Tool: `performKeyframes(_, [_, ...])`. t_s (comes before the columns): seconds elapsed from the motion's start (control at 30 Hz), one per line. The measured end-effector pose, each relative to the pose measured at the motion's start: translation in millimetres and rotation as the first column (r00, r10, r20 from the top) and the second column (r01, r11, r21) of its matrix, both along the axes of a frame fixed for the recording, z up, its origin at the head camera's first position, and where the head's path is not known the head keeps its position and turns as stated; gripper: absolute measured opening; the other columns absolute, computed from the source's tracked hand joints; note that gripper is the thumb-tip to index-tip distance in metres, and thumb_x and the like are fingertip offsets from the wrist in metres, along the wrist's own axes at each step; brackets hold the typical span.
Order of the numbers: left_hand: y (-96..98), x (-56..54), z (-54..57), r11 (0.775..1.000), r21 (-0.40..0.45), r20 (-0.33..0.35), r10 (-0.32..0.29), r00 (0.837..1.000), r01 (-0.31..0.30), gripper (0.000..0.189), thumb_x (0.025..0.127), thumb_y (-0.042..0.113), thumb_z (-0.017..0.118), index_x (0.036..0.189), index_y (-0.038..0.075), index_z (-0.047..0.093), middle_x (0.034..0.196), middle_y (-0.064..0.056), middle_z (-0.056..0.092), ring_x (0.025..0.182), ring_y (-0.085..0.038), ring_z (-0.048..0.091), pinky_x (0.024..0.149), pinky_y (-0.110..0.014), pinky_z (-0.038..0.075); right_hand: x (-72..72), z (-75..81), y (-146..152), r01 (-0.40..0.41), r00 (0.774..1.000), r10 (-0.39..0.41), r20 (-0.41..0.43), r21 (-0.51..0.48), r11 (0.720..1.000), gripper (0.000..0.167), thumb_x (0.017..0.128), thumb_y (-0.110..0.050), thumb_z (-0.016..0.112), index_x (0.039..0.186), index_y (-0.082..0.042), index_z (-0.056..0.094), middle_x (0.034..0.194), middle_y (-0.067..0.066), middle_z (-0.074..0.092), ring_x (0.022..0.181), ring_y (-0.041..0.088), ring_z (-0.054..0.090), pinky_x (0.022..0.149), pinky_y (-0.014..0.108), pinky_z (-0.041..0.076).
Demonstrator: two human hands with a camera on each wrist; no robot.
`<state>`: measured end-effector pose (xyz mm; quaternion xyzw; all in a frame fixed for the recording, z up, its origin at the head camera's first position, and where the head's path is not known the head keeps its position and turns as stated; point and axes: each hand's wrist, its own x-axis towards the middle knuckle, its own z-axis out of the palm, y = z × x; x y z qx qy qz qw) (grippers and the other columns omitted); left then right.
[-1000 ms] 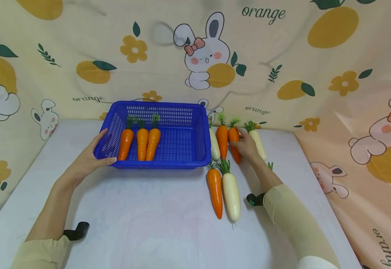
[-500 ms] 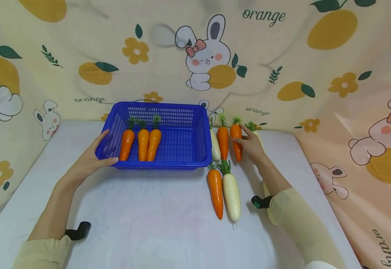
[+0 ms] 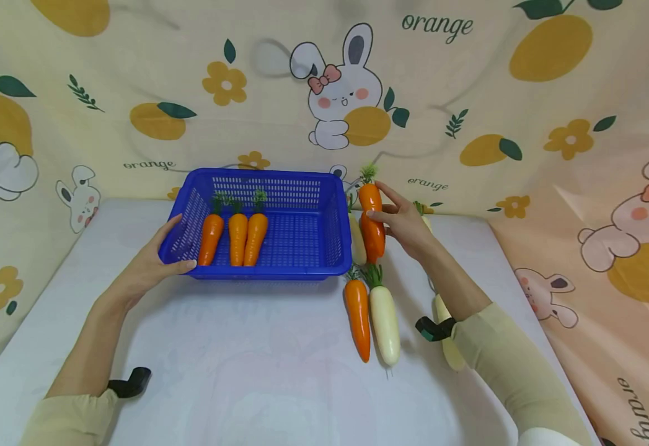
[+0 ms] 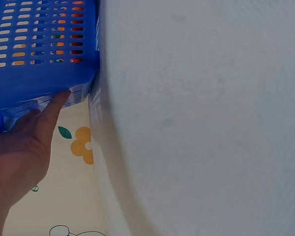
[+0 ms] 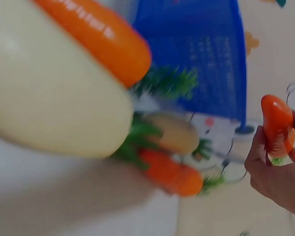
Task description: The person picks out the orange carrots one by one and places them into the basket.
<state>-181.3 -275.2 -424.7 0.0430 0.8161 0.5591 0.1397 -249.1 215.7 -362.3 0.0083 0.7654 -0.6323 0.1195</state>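
From above, the left hand [image 3: 145, 265] grips the left end of the blue basket [image 3: 271, 271], thumb at the near rim. Three carrots [image 3: 237, 238] lie inside it, on the left. The right hand [image 3: 408, 224] pinches a fourth carrot [image 3: 370, 197], just right of the basket, its far leaves upward; here it overlaps a fifth carrot [image 3: 374, 238] on the table [image 3: 279, 353]. A sixth carrot [image 3: 357, 319] lies nearer. I count four white radishes [image 3: 384, 325]; the right arm [image 3: 458, 279] partly hides two.

From the left wrist, orange shows through the basket's slots, and fingers [image 4: 52, 108] press its left end from outside.

The right wrist view, blurred, shows what the other hides: the held carrot is lifted well apart from the fifth carrot. Two radishes and the sixth carrot appear closer, beside the basket.
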Motion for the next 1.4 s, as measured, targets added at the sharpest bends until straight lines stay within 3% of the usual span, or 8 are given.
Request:
performKeyframes(0.17, [0.5,-0.6,-0.3,1.000,-0.010,0.002,0.001,1.000,-0.001,0.098,0.093,0.025,0.071,0.160,0.038,-0.001,0.166,-0.010,-0.012,0.150,-0.042,-0.009,0.112,-0.073,0.002,-0.9,5.6,-22.4,-0.069,0.997,0.069,-0.027,0.016,0.998,0.072,0.095,-0.014,0.068,0.155,-0.033,0.034,0.128,0.020,0.056,0.097,0.027,0.061,0.078,0.030,0.054])
performKeyframes(0.4, [2.9,-1.5,-0.3,1.000,-0.024,0.004,-0.002,1.000,0.002,0.099,0.092,0.027,0.072,0.160,0.035,0.000,0.166,-0.011,-0.011,0.150,-0.042,-0.009,0.111,-0.073,0.002,-5.2,5.2,-54.7,-0.142,0.988,0.145,-0.046,0.053,0.988,0.073,0.092,-0.016,0.072,0.154,-0.030,0.036,0.121,0.021,0.057,0.090,0.025,0.061,0.075,0.028,0.055])
performKeyframes(0.6, [4.1,-1.0,0.3,1.000,-0.026,0.006,0.004,1.000,-0.004,0.100,0.092,0.028,0.073,0.160,0.037,0.000,0.166,-0.012,-0.011,0.149,-0.044,-0.008,0.111,-0.074,0.002,-13.6,0.4,-85.7,-0.175,0.984,0.178,-0.016,0.126,0.976,0.073,0.090,-0.020,0.075,0.153,-0.029,0.038,0.120,0.020,0.059,0.095,0.026,0.062,0.081,0.031,0.055])
performKeyframes(0.8, [2.6,-1.0,-0.5,0.999,-0.035,0.006,-0.001,1.000,0.001,0.099,0.092,0.028,0.072,0.160,0.038,0.001,0.166,-0.012,-0.011,0.149,-0.044,-0.007,0.111,-0.074,0.004,-22.4,-12.1,-115.7,-0.187,0.982,0.184,0.034,0.144,0.972,0.074,0.089,-0.018,0.076,0.153,-0.027,0.040,0.120,0.017,0.062,0.101,0.028,0.064,0.091,0.039,0.056])
performKeyframes(0.93, [1.8,-2.3,0.9,0.999,-0.033,-0.017,-0.005,1.000,0.004,0.097,0.092,0.028,0.072,0.160,0.036,0.002,0.166,-0.012,-0.010,0.149,-0.043,-0.007,0.111,-0.074,0.002,-29.1,-25.2,-133.8,-0.204,0.979,0.199,0.046,0.190,0.960,0.075,0.088,-0.018,0.077,0.153,-0.024,0.041,0.119,0.016,0.065,0.095,0.024,0.066,0.089,0.037,0.056])
performKeyframes(1.2, [-0.8,1.7,-4.9,0.999,-0.033,-0.011,-0.009,1.000,0.009,0.099,0.092,0.024,0.072,0.160,0.036,0.001,0.166,-0.012,-0.009,0.149,-0.045,-0.005,0.111,-0.075,0.004,-31.4,-50.0,-165.0,-0.273,0.955,0.244,0.167,0.182,0.945,0.075,0.088,-0.016,0.077,0.153,-0.020,0.039,0.142,0.016,0.050,0.100,0.025,0.067,0.077,0.034,0.060])
performKeyframes(1.4, [-1.8,-1.1,-3.1,0.999,-0.051,-0.019,-0.006,1.000,0.005,0.100,0.092,0.027,0.072,0.159,0.040,-0.001,0.167,-0.010,-0.009,0.149,-0.044,-0.006,0.111,-0.074,0.004,-37.8,-56.1,-176.4,-0.282,0.955,0.251,0.155,0.226,0.933,0.078,0.087,-0.016,0.079,0.154,-0.020,0.039,0.145,0.016,0.048,0.104,0.026,0.067,0.078,0.034,0.060])
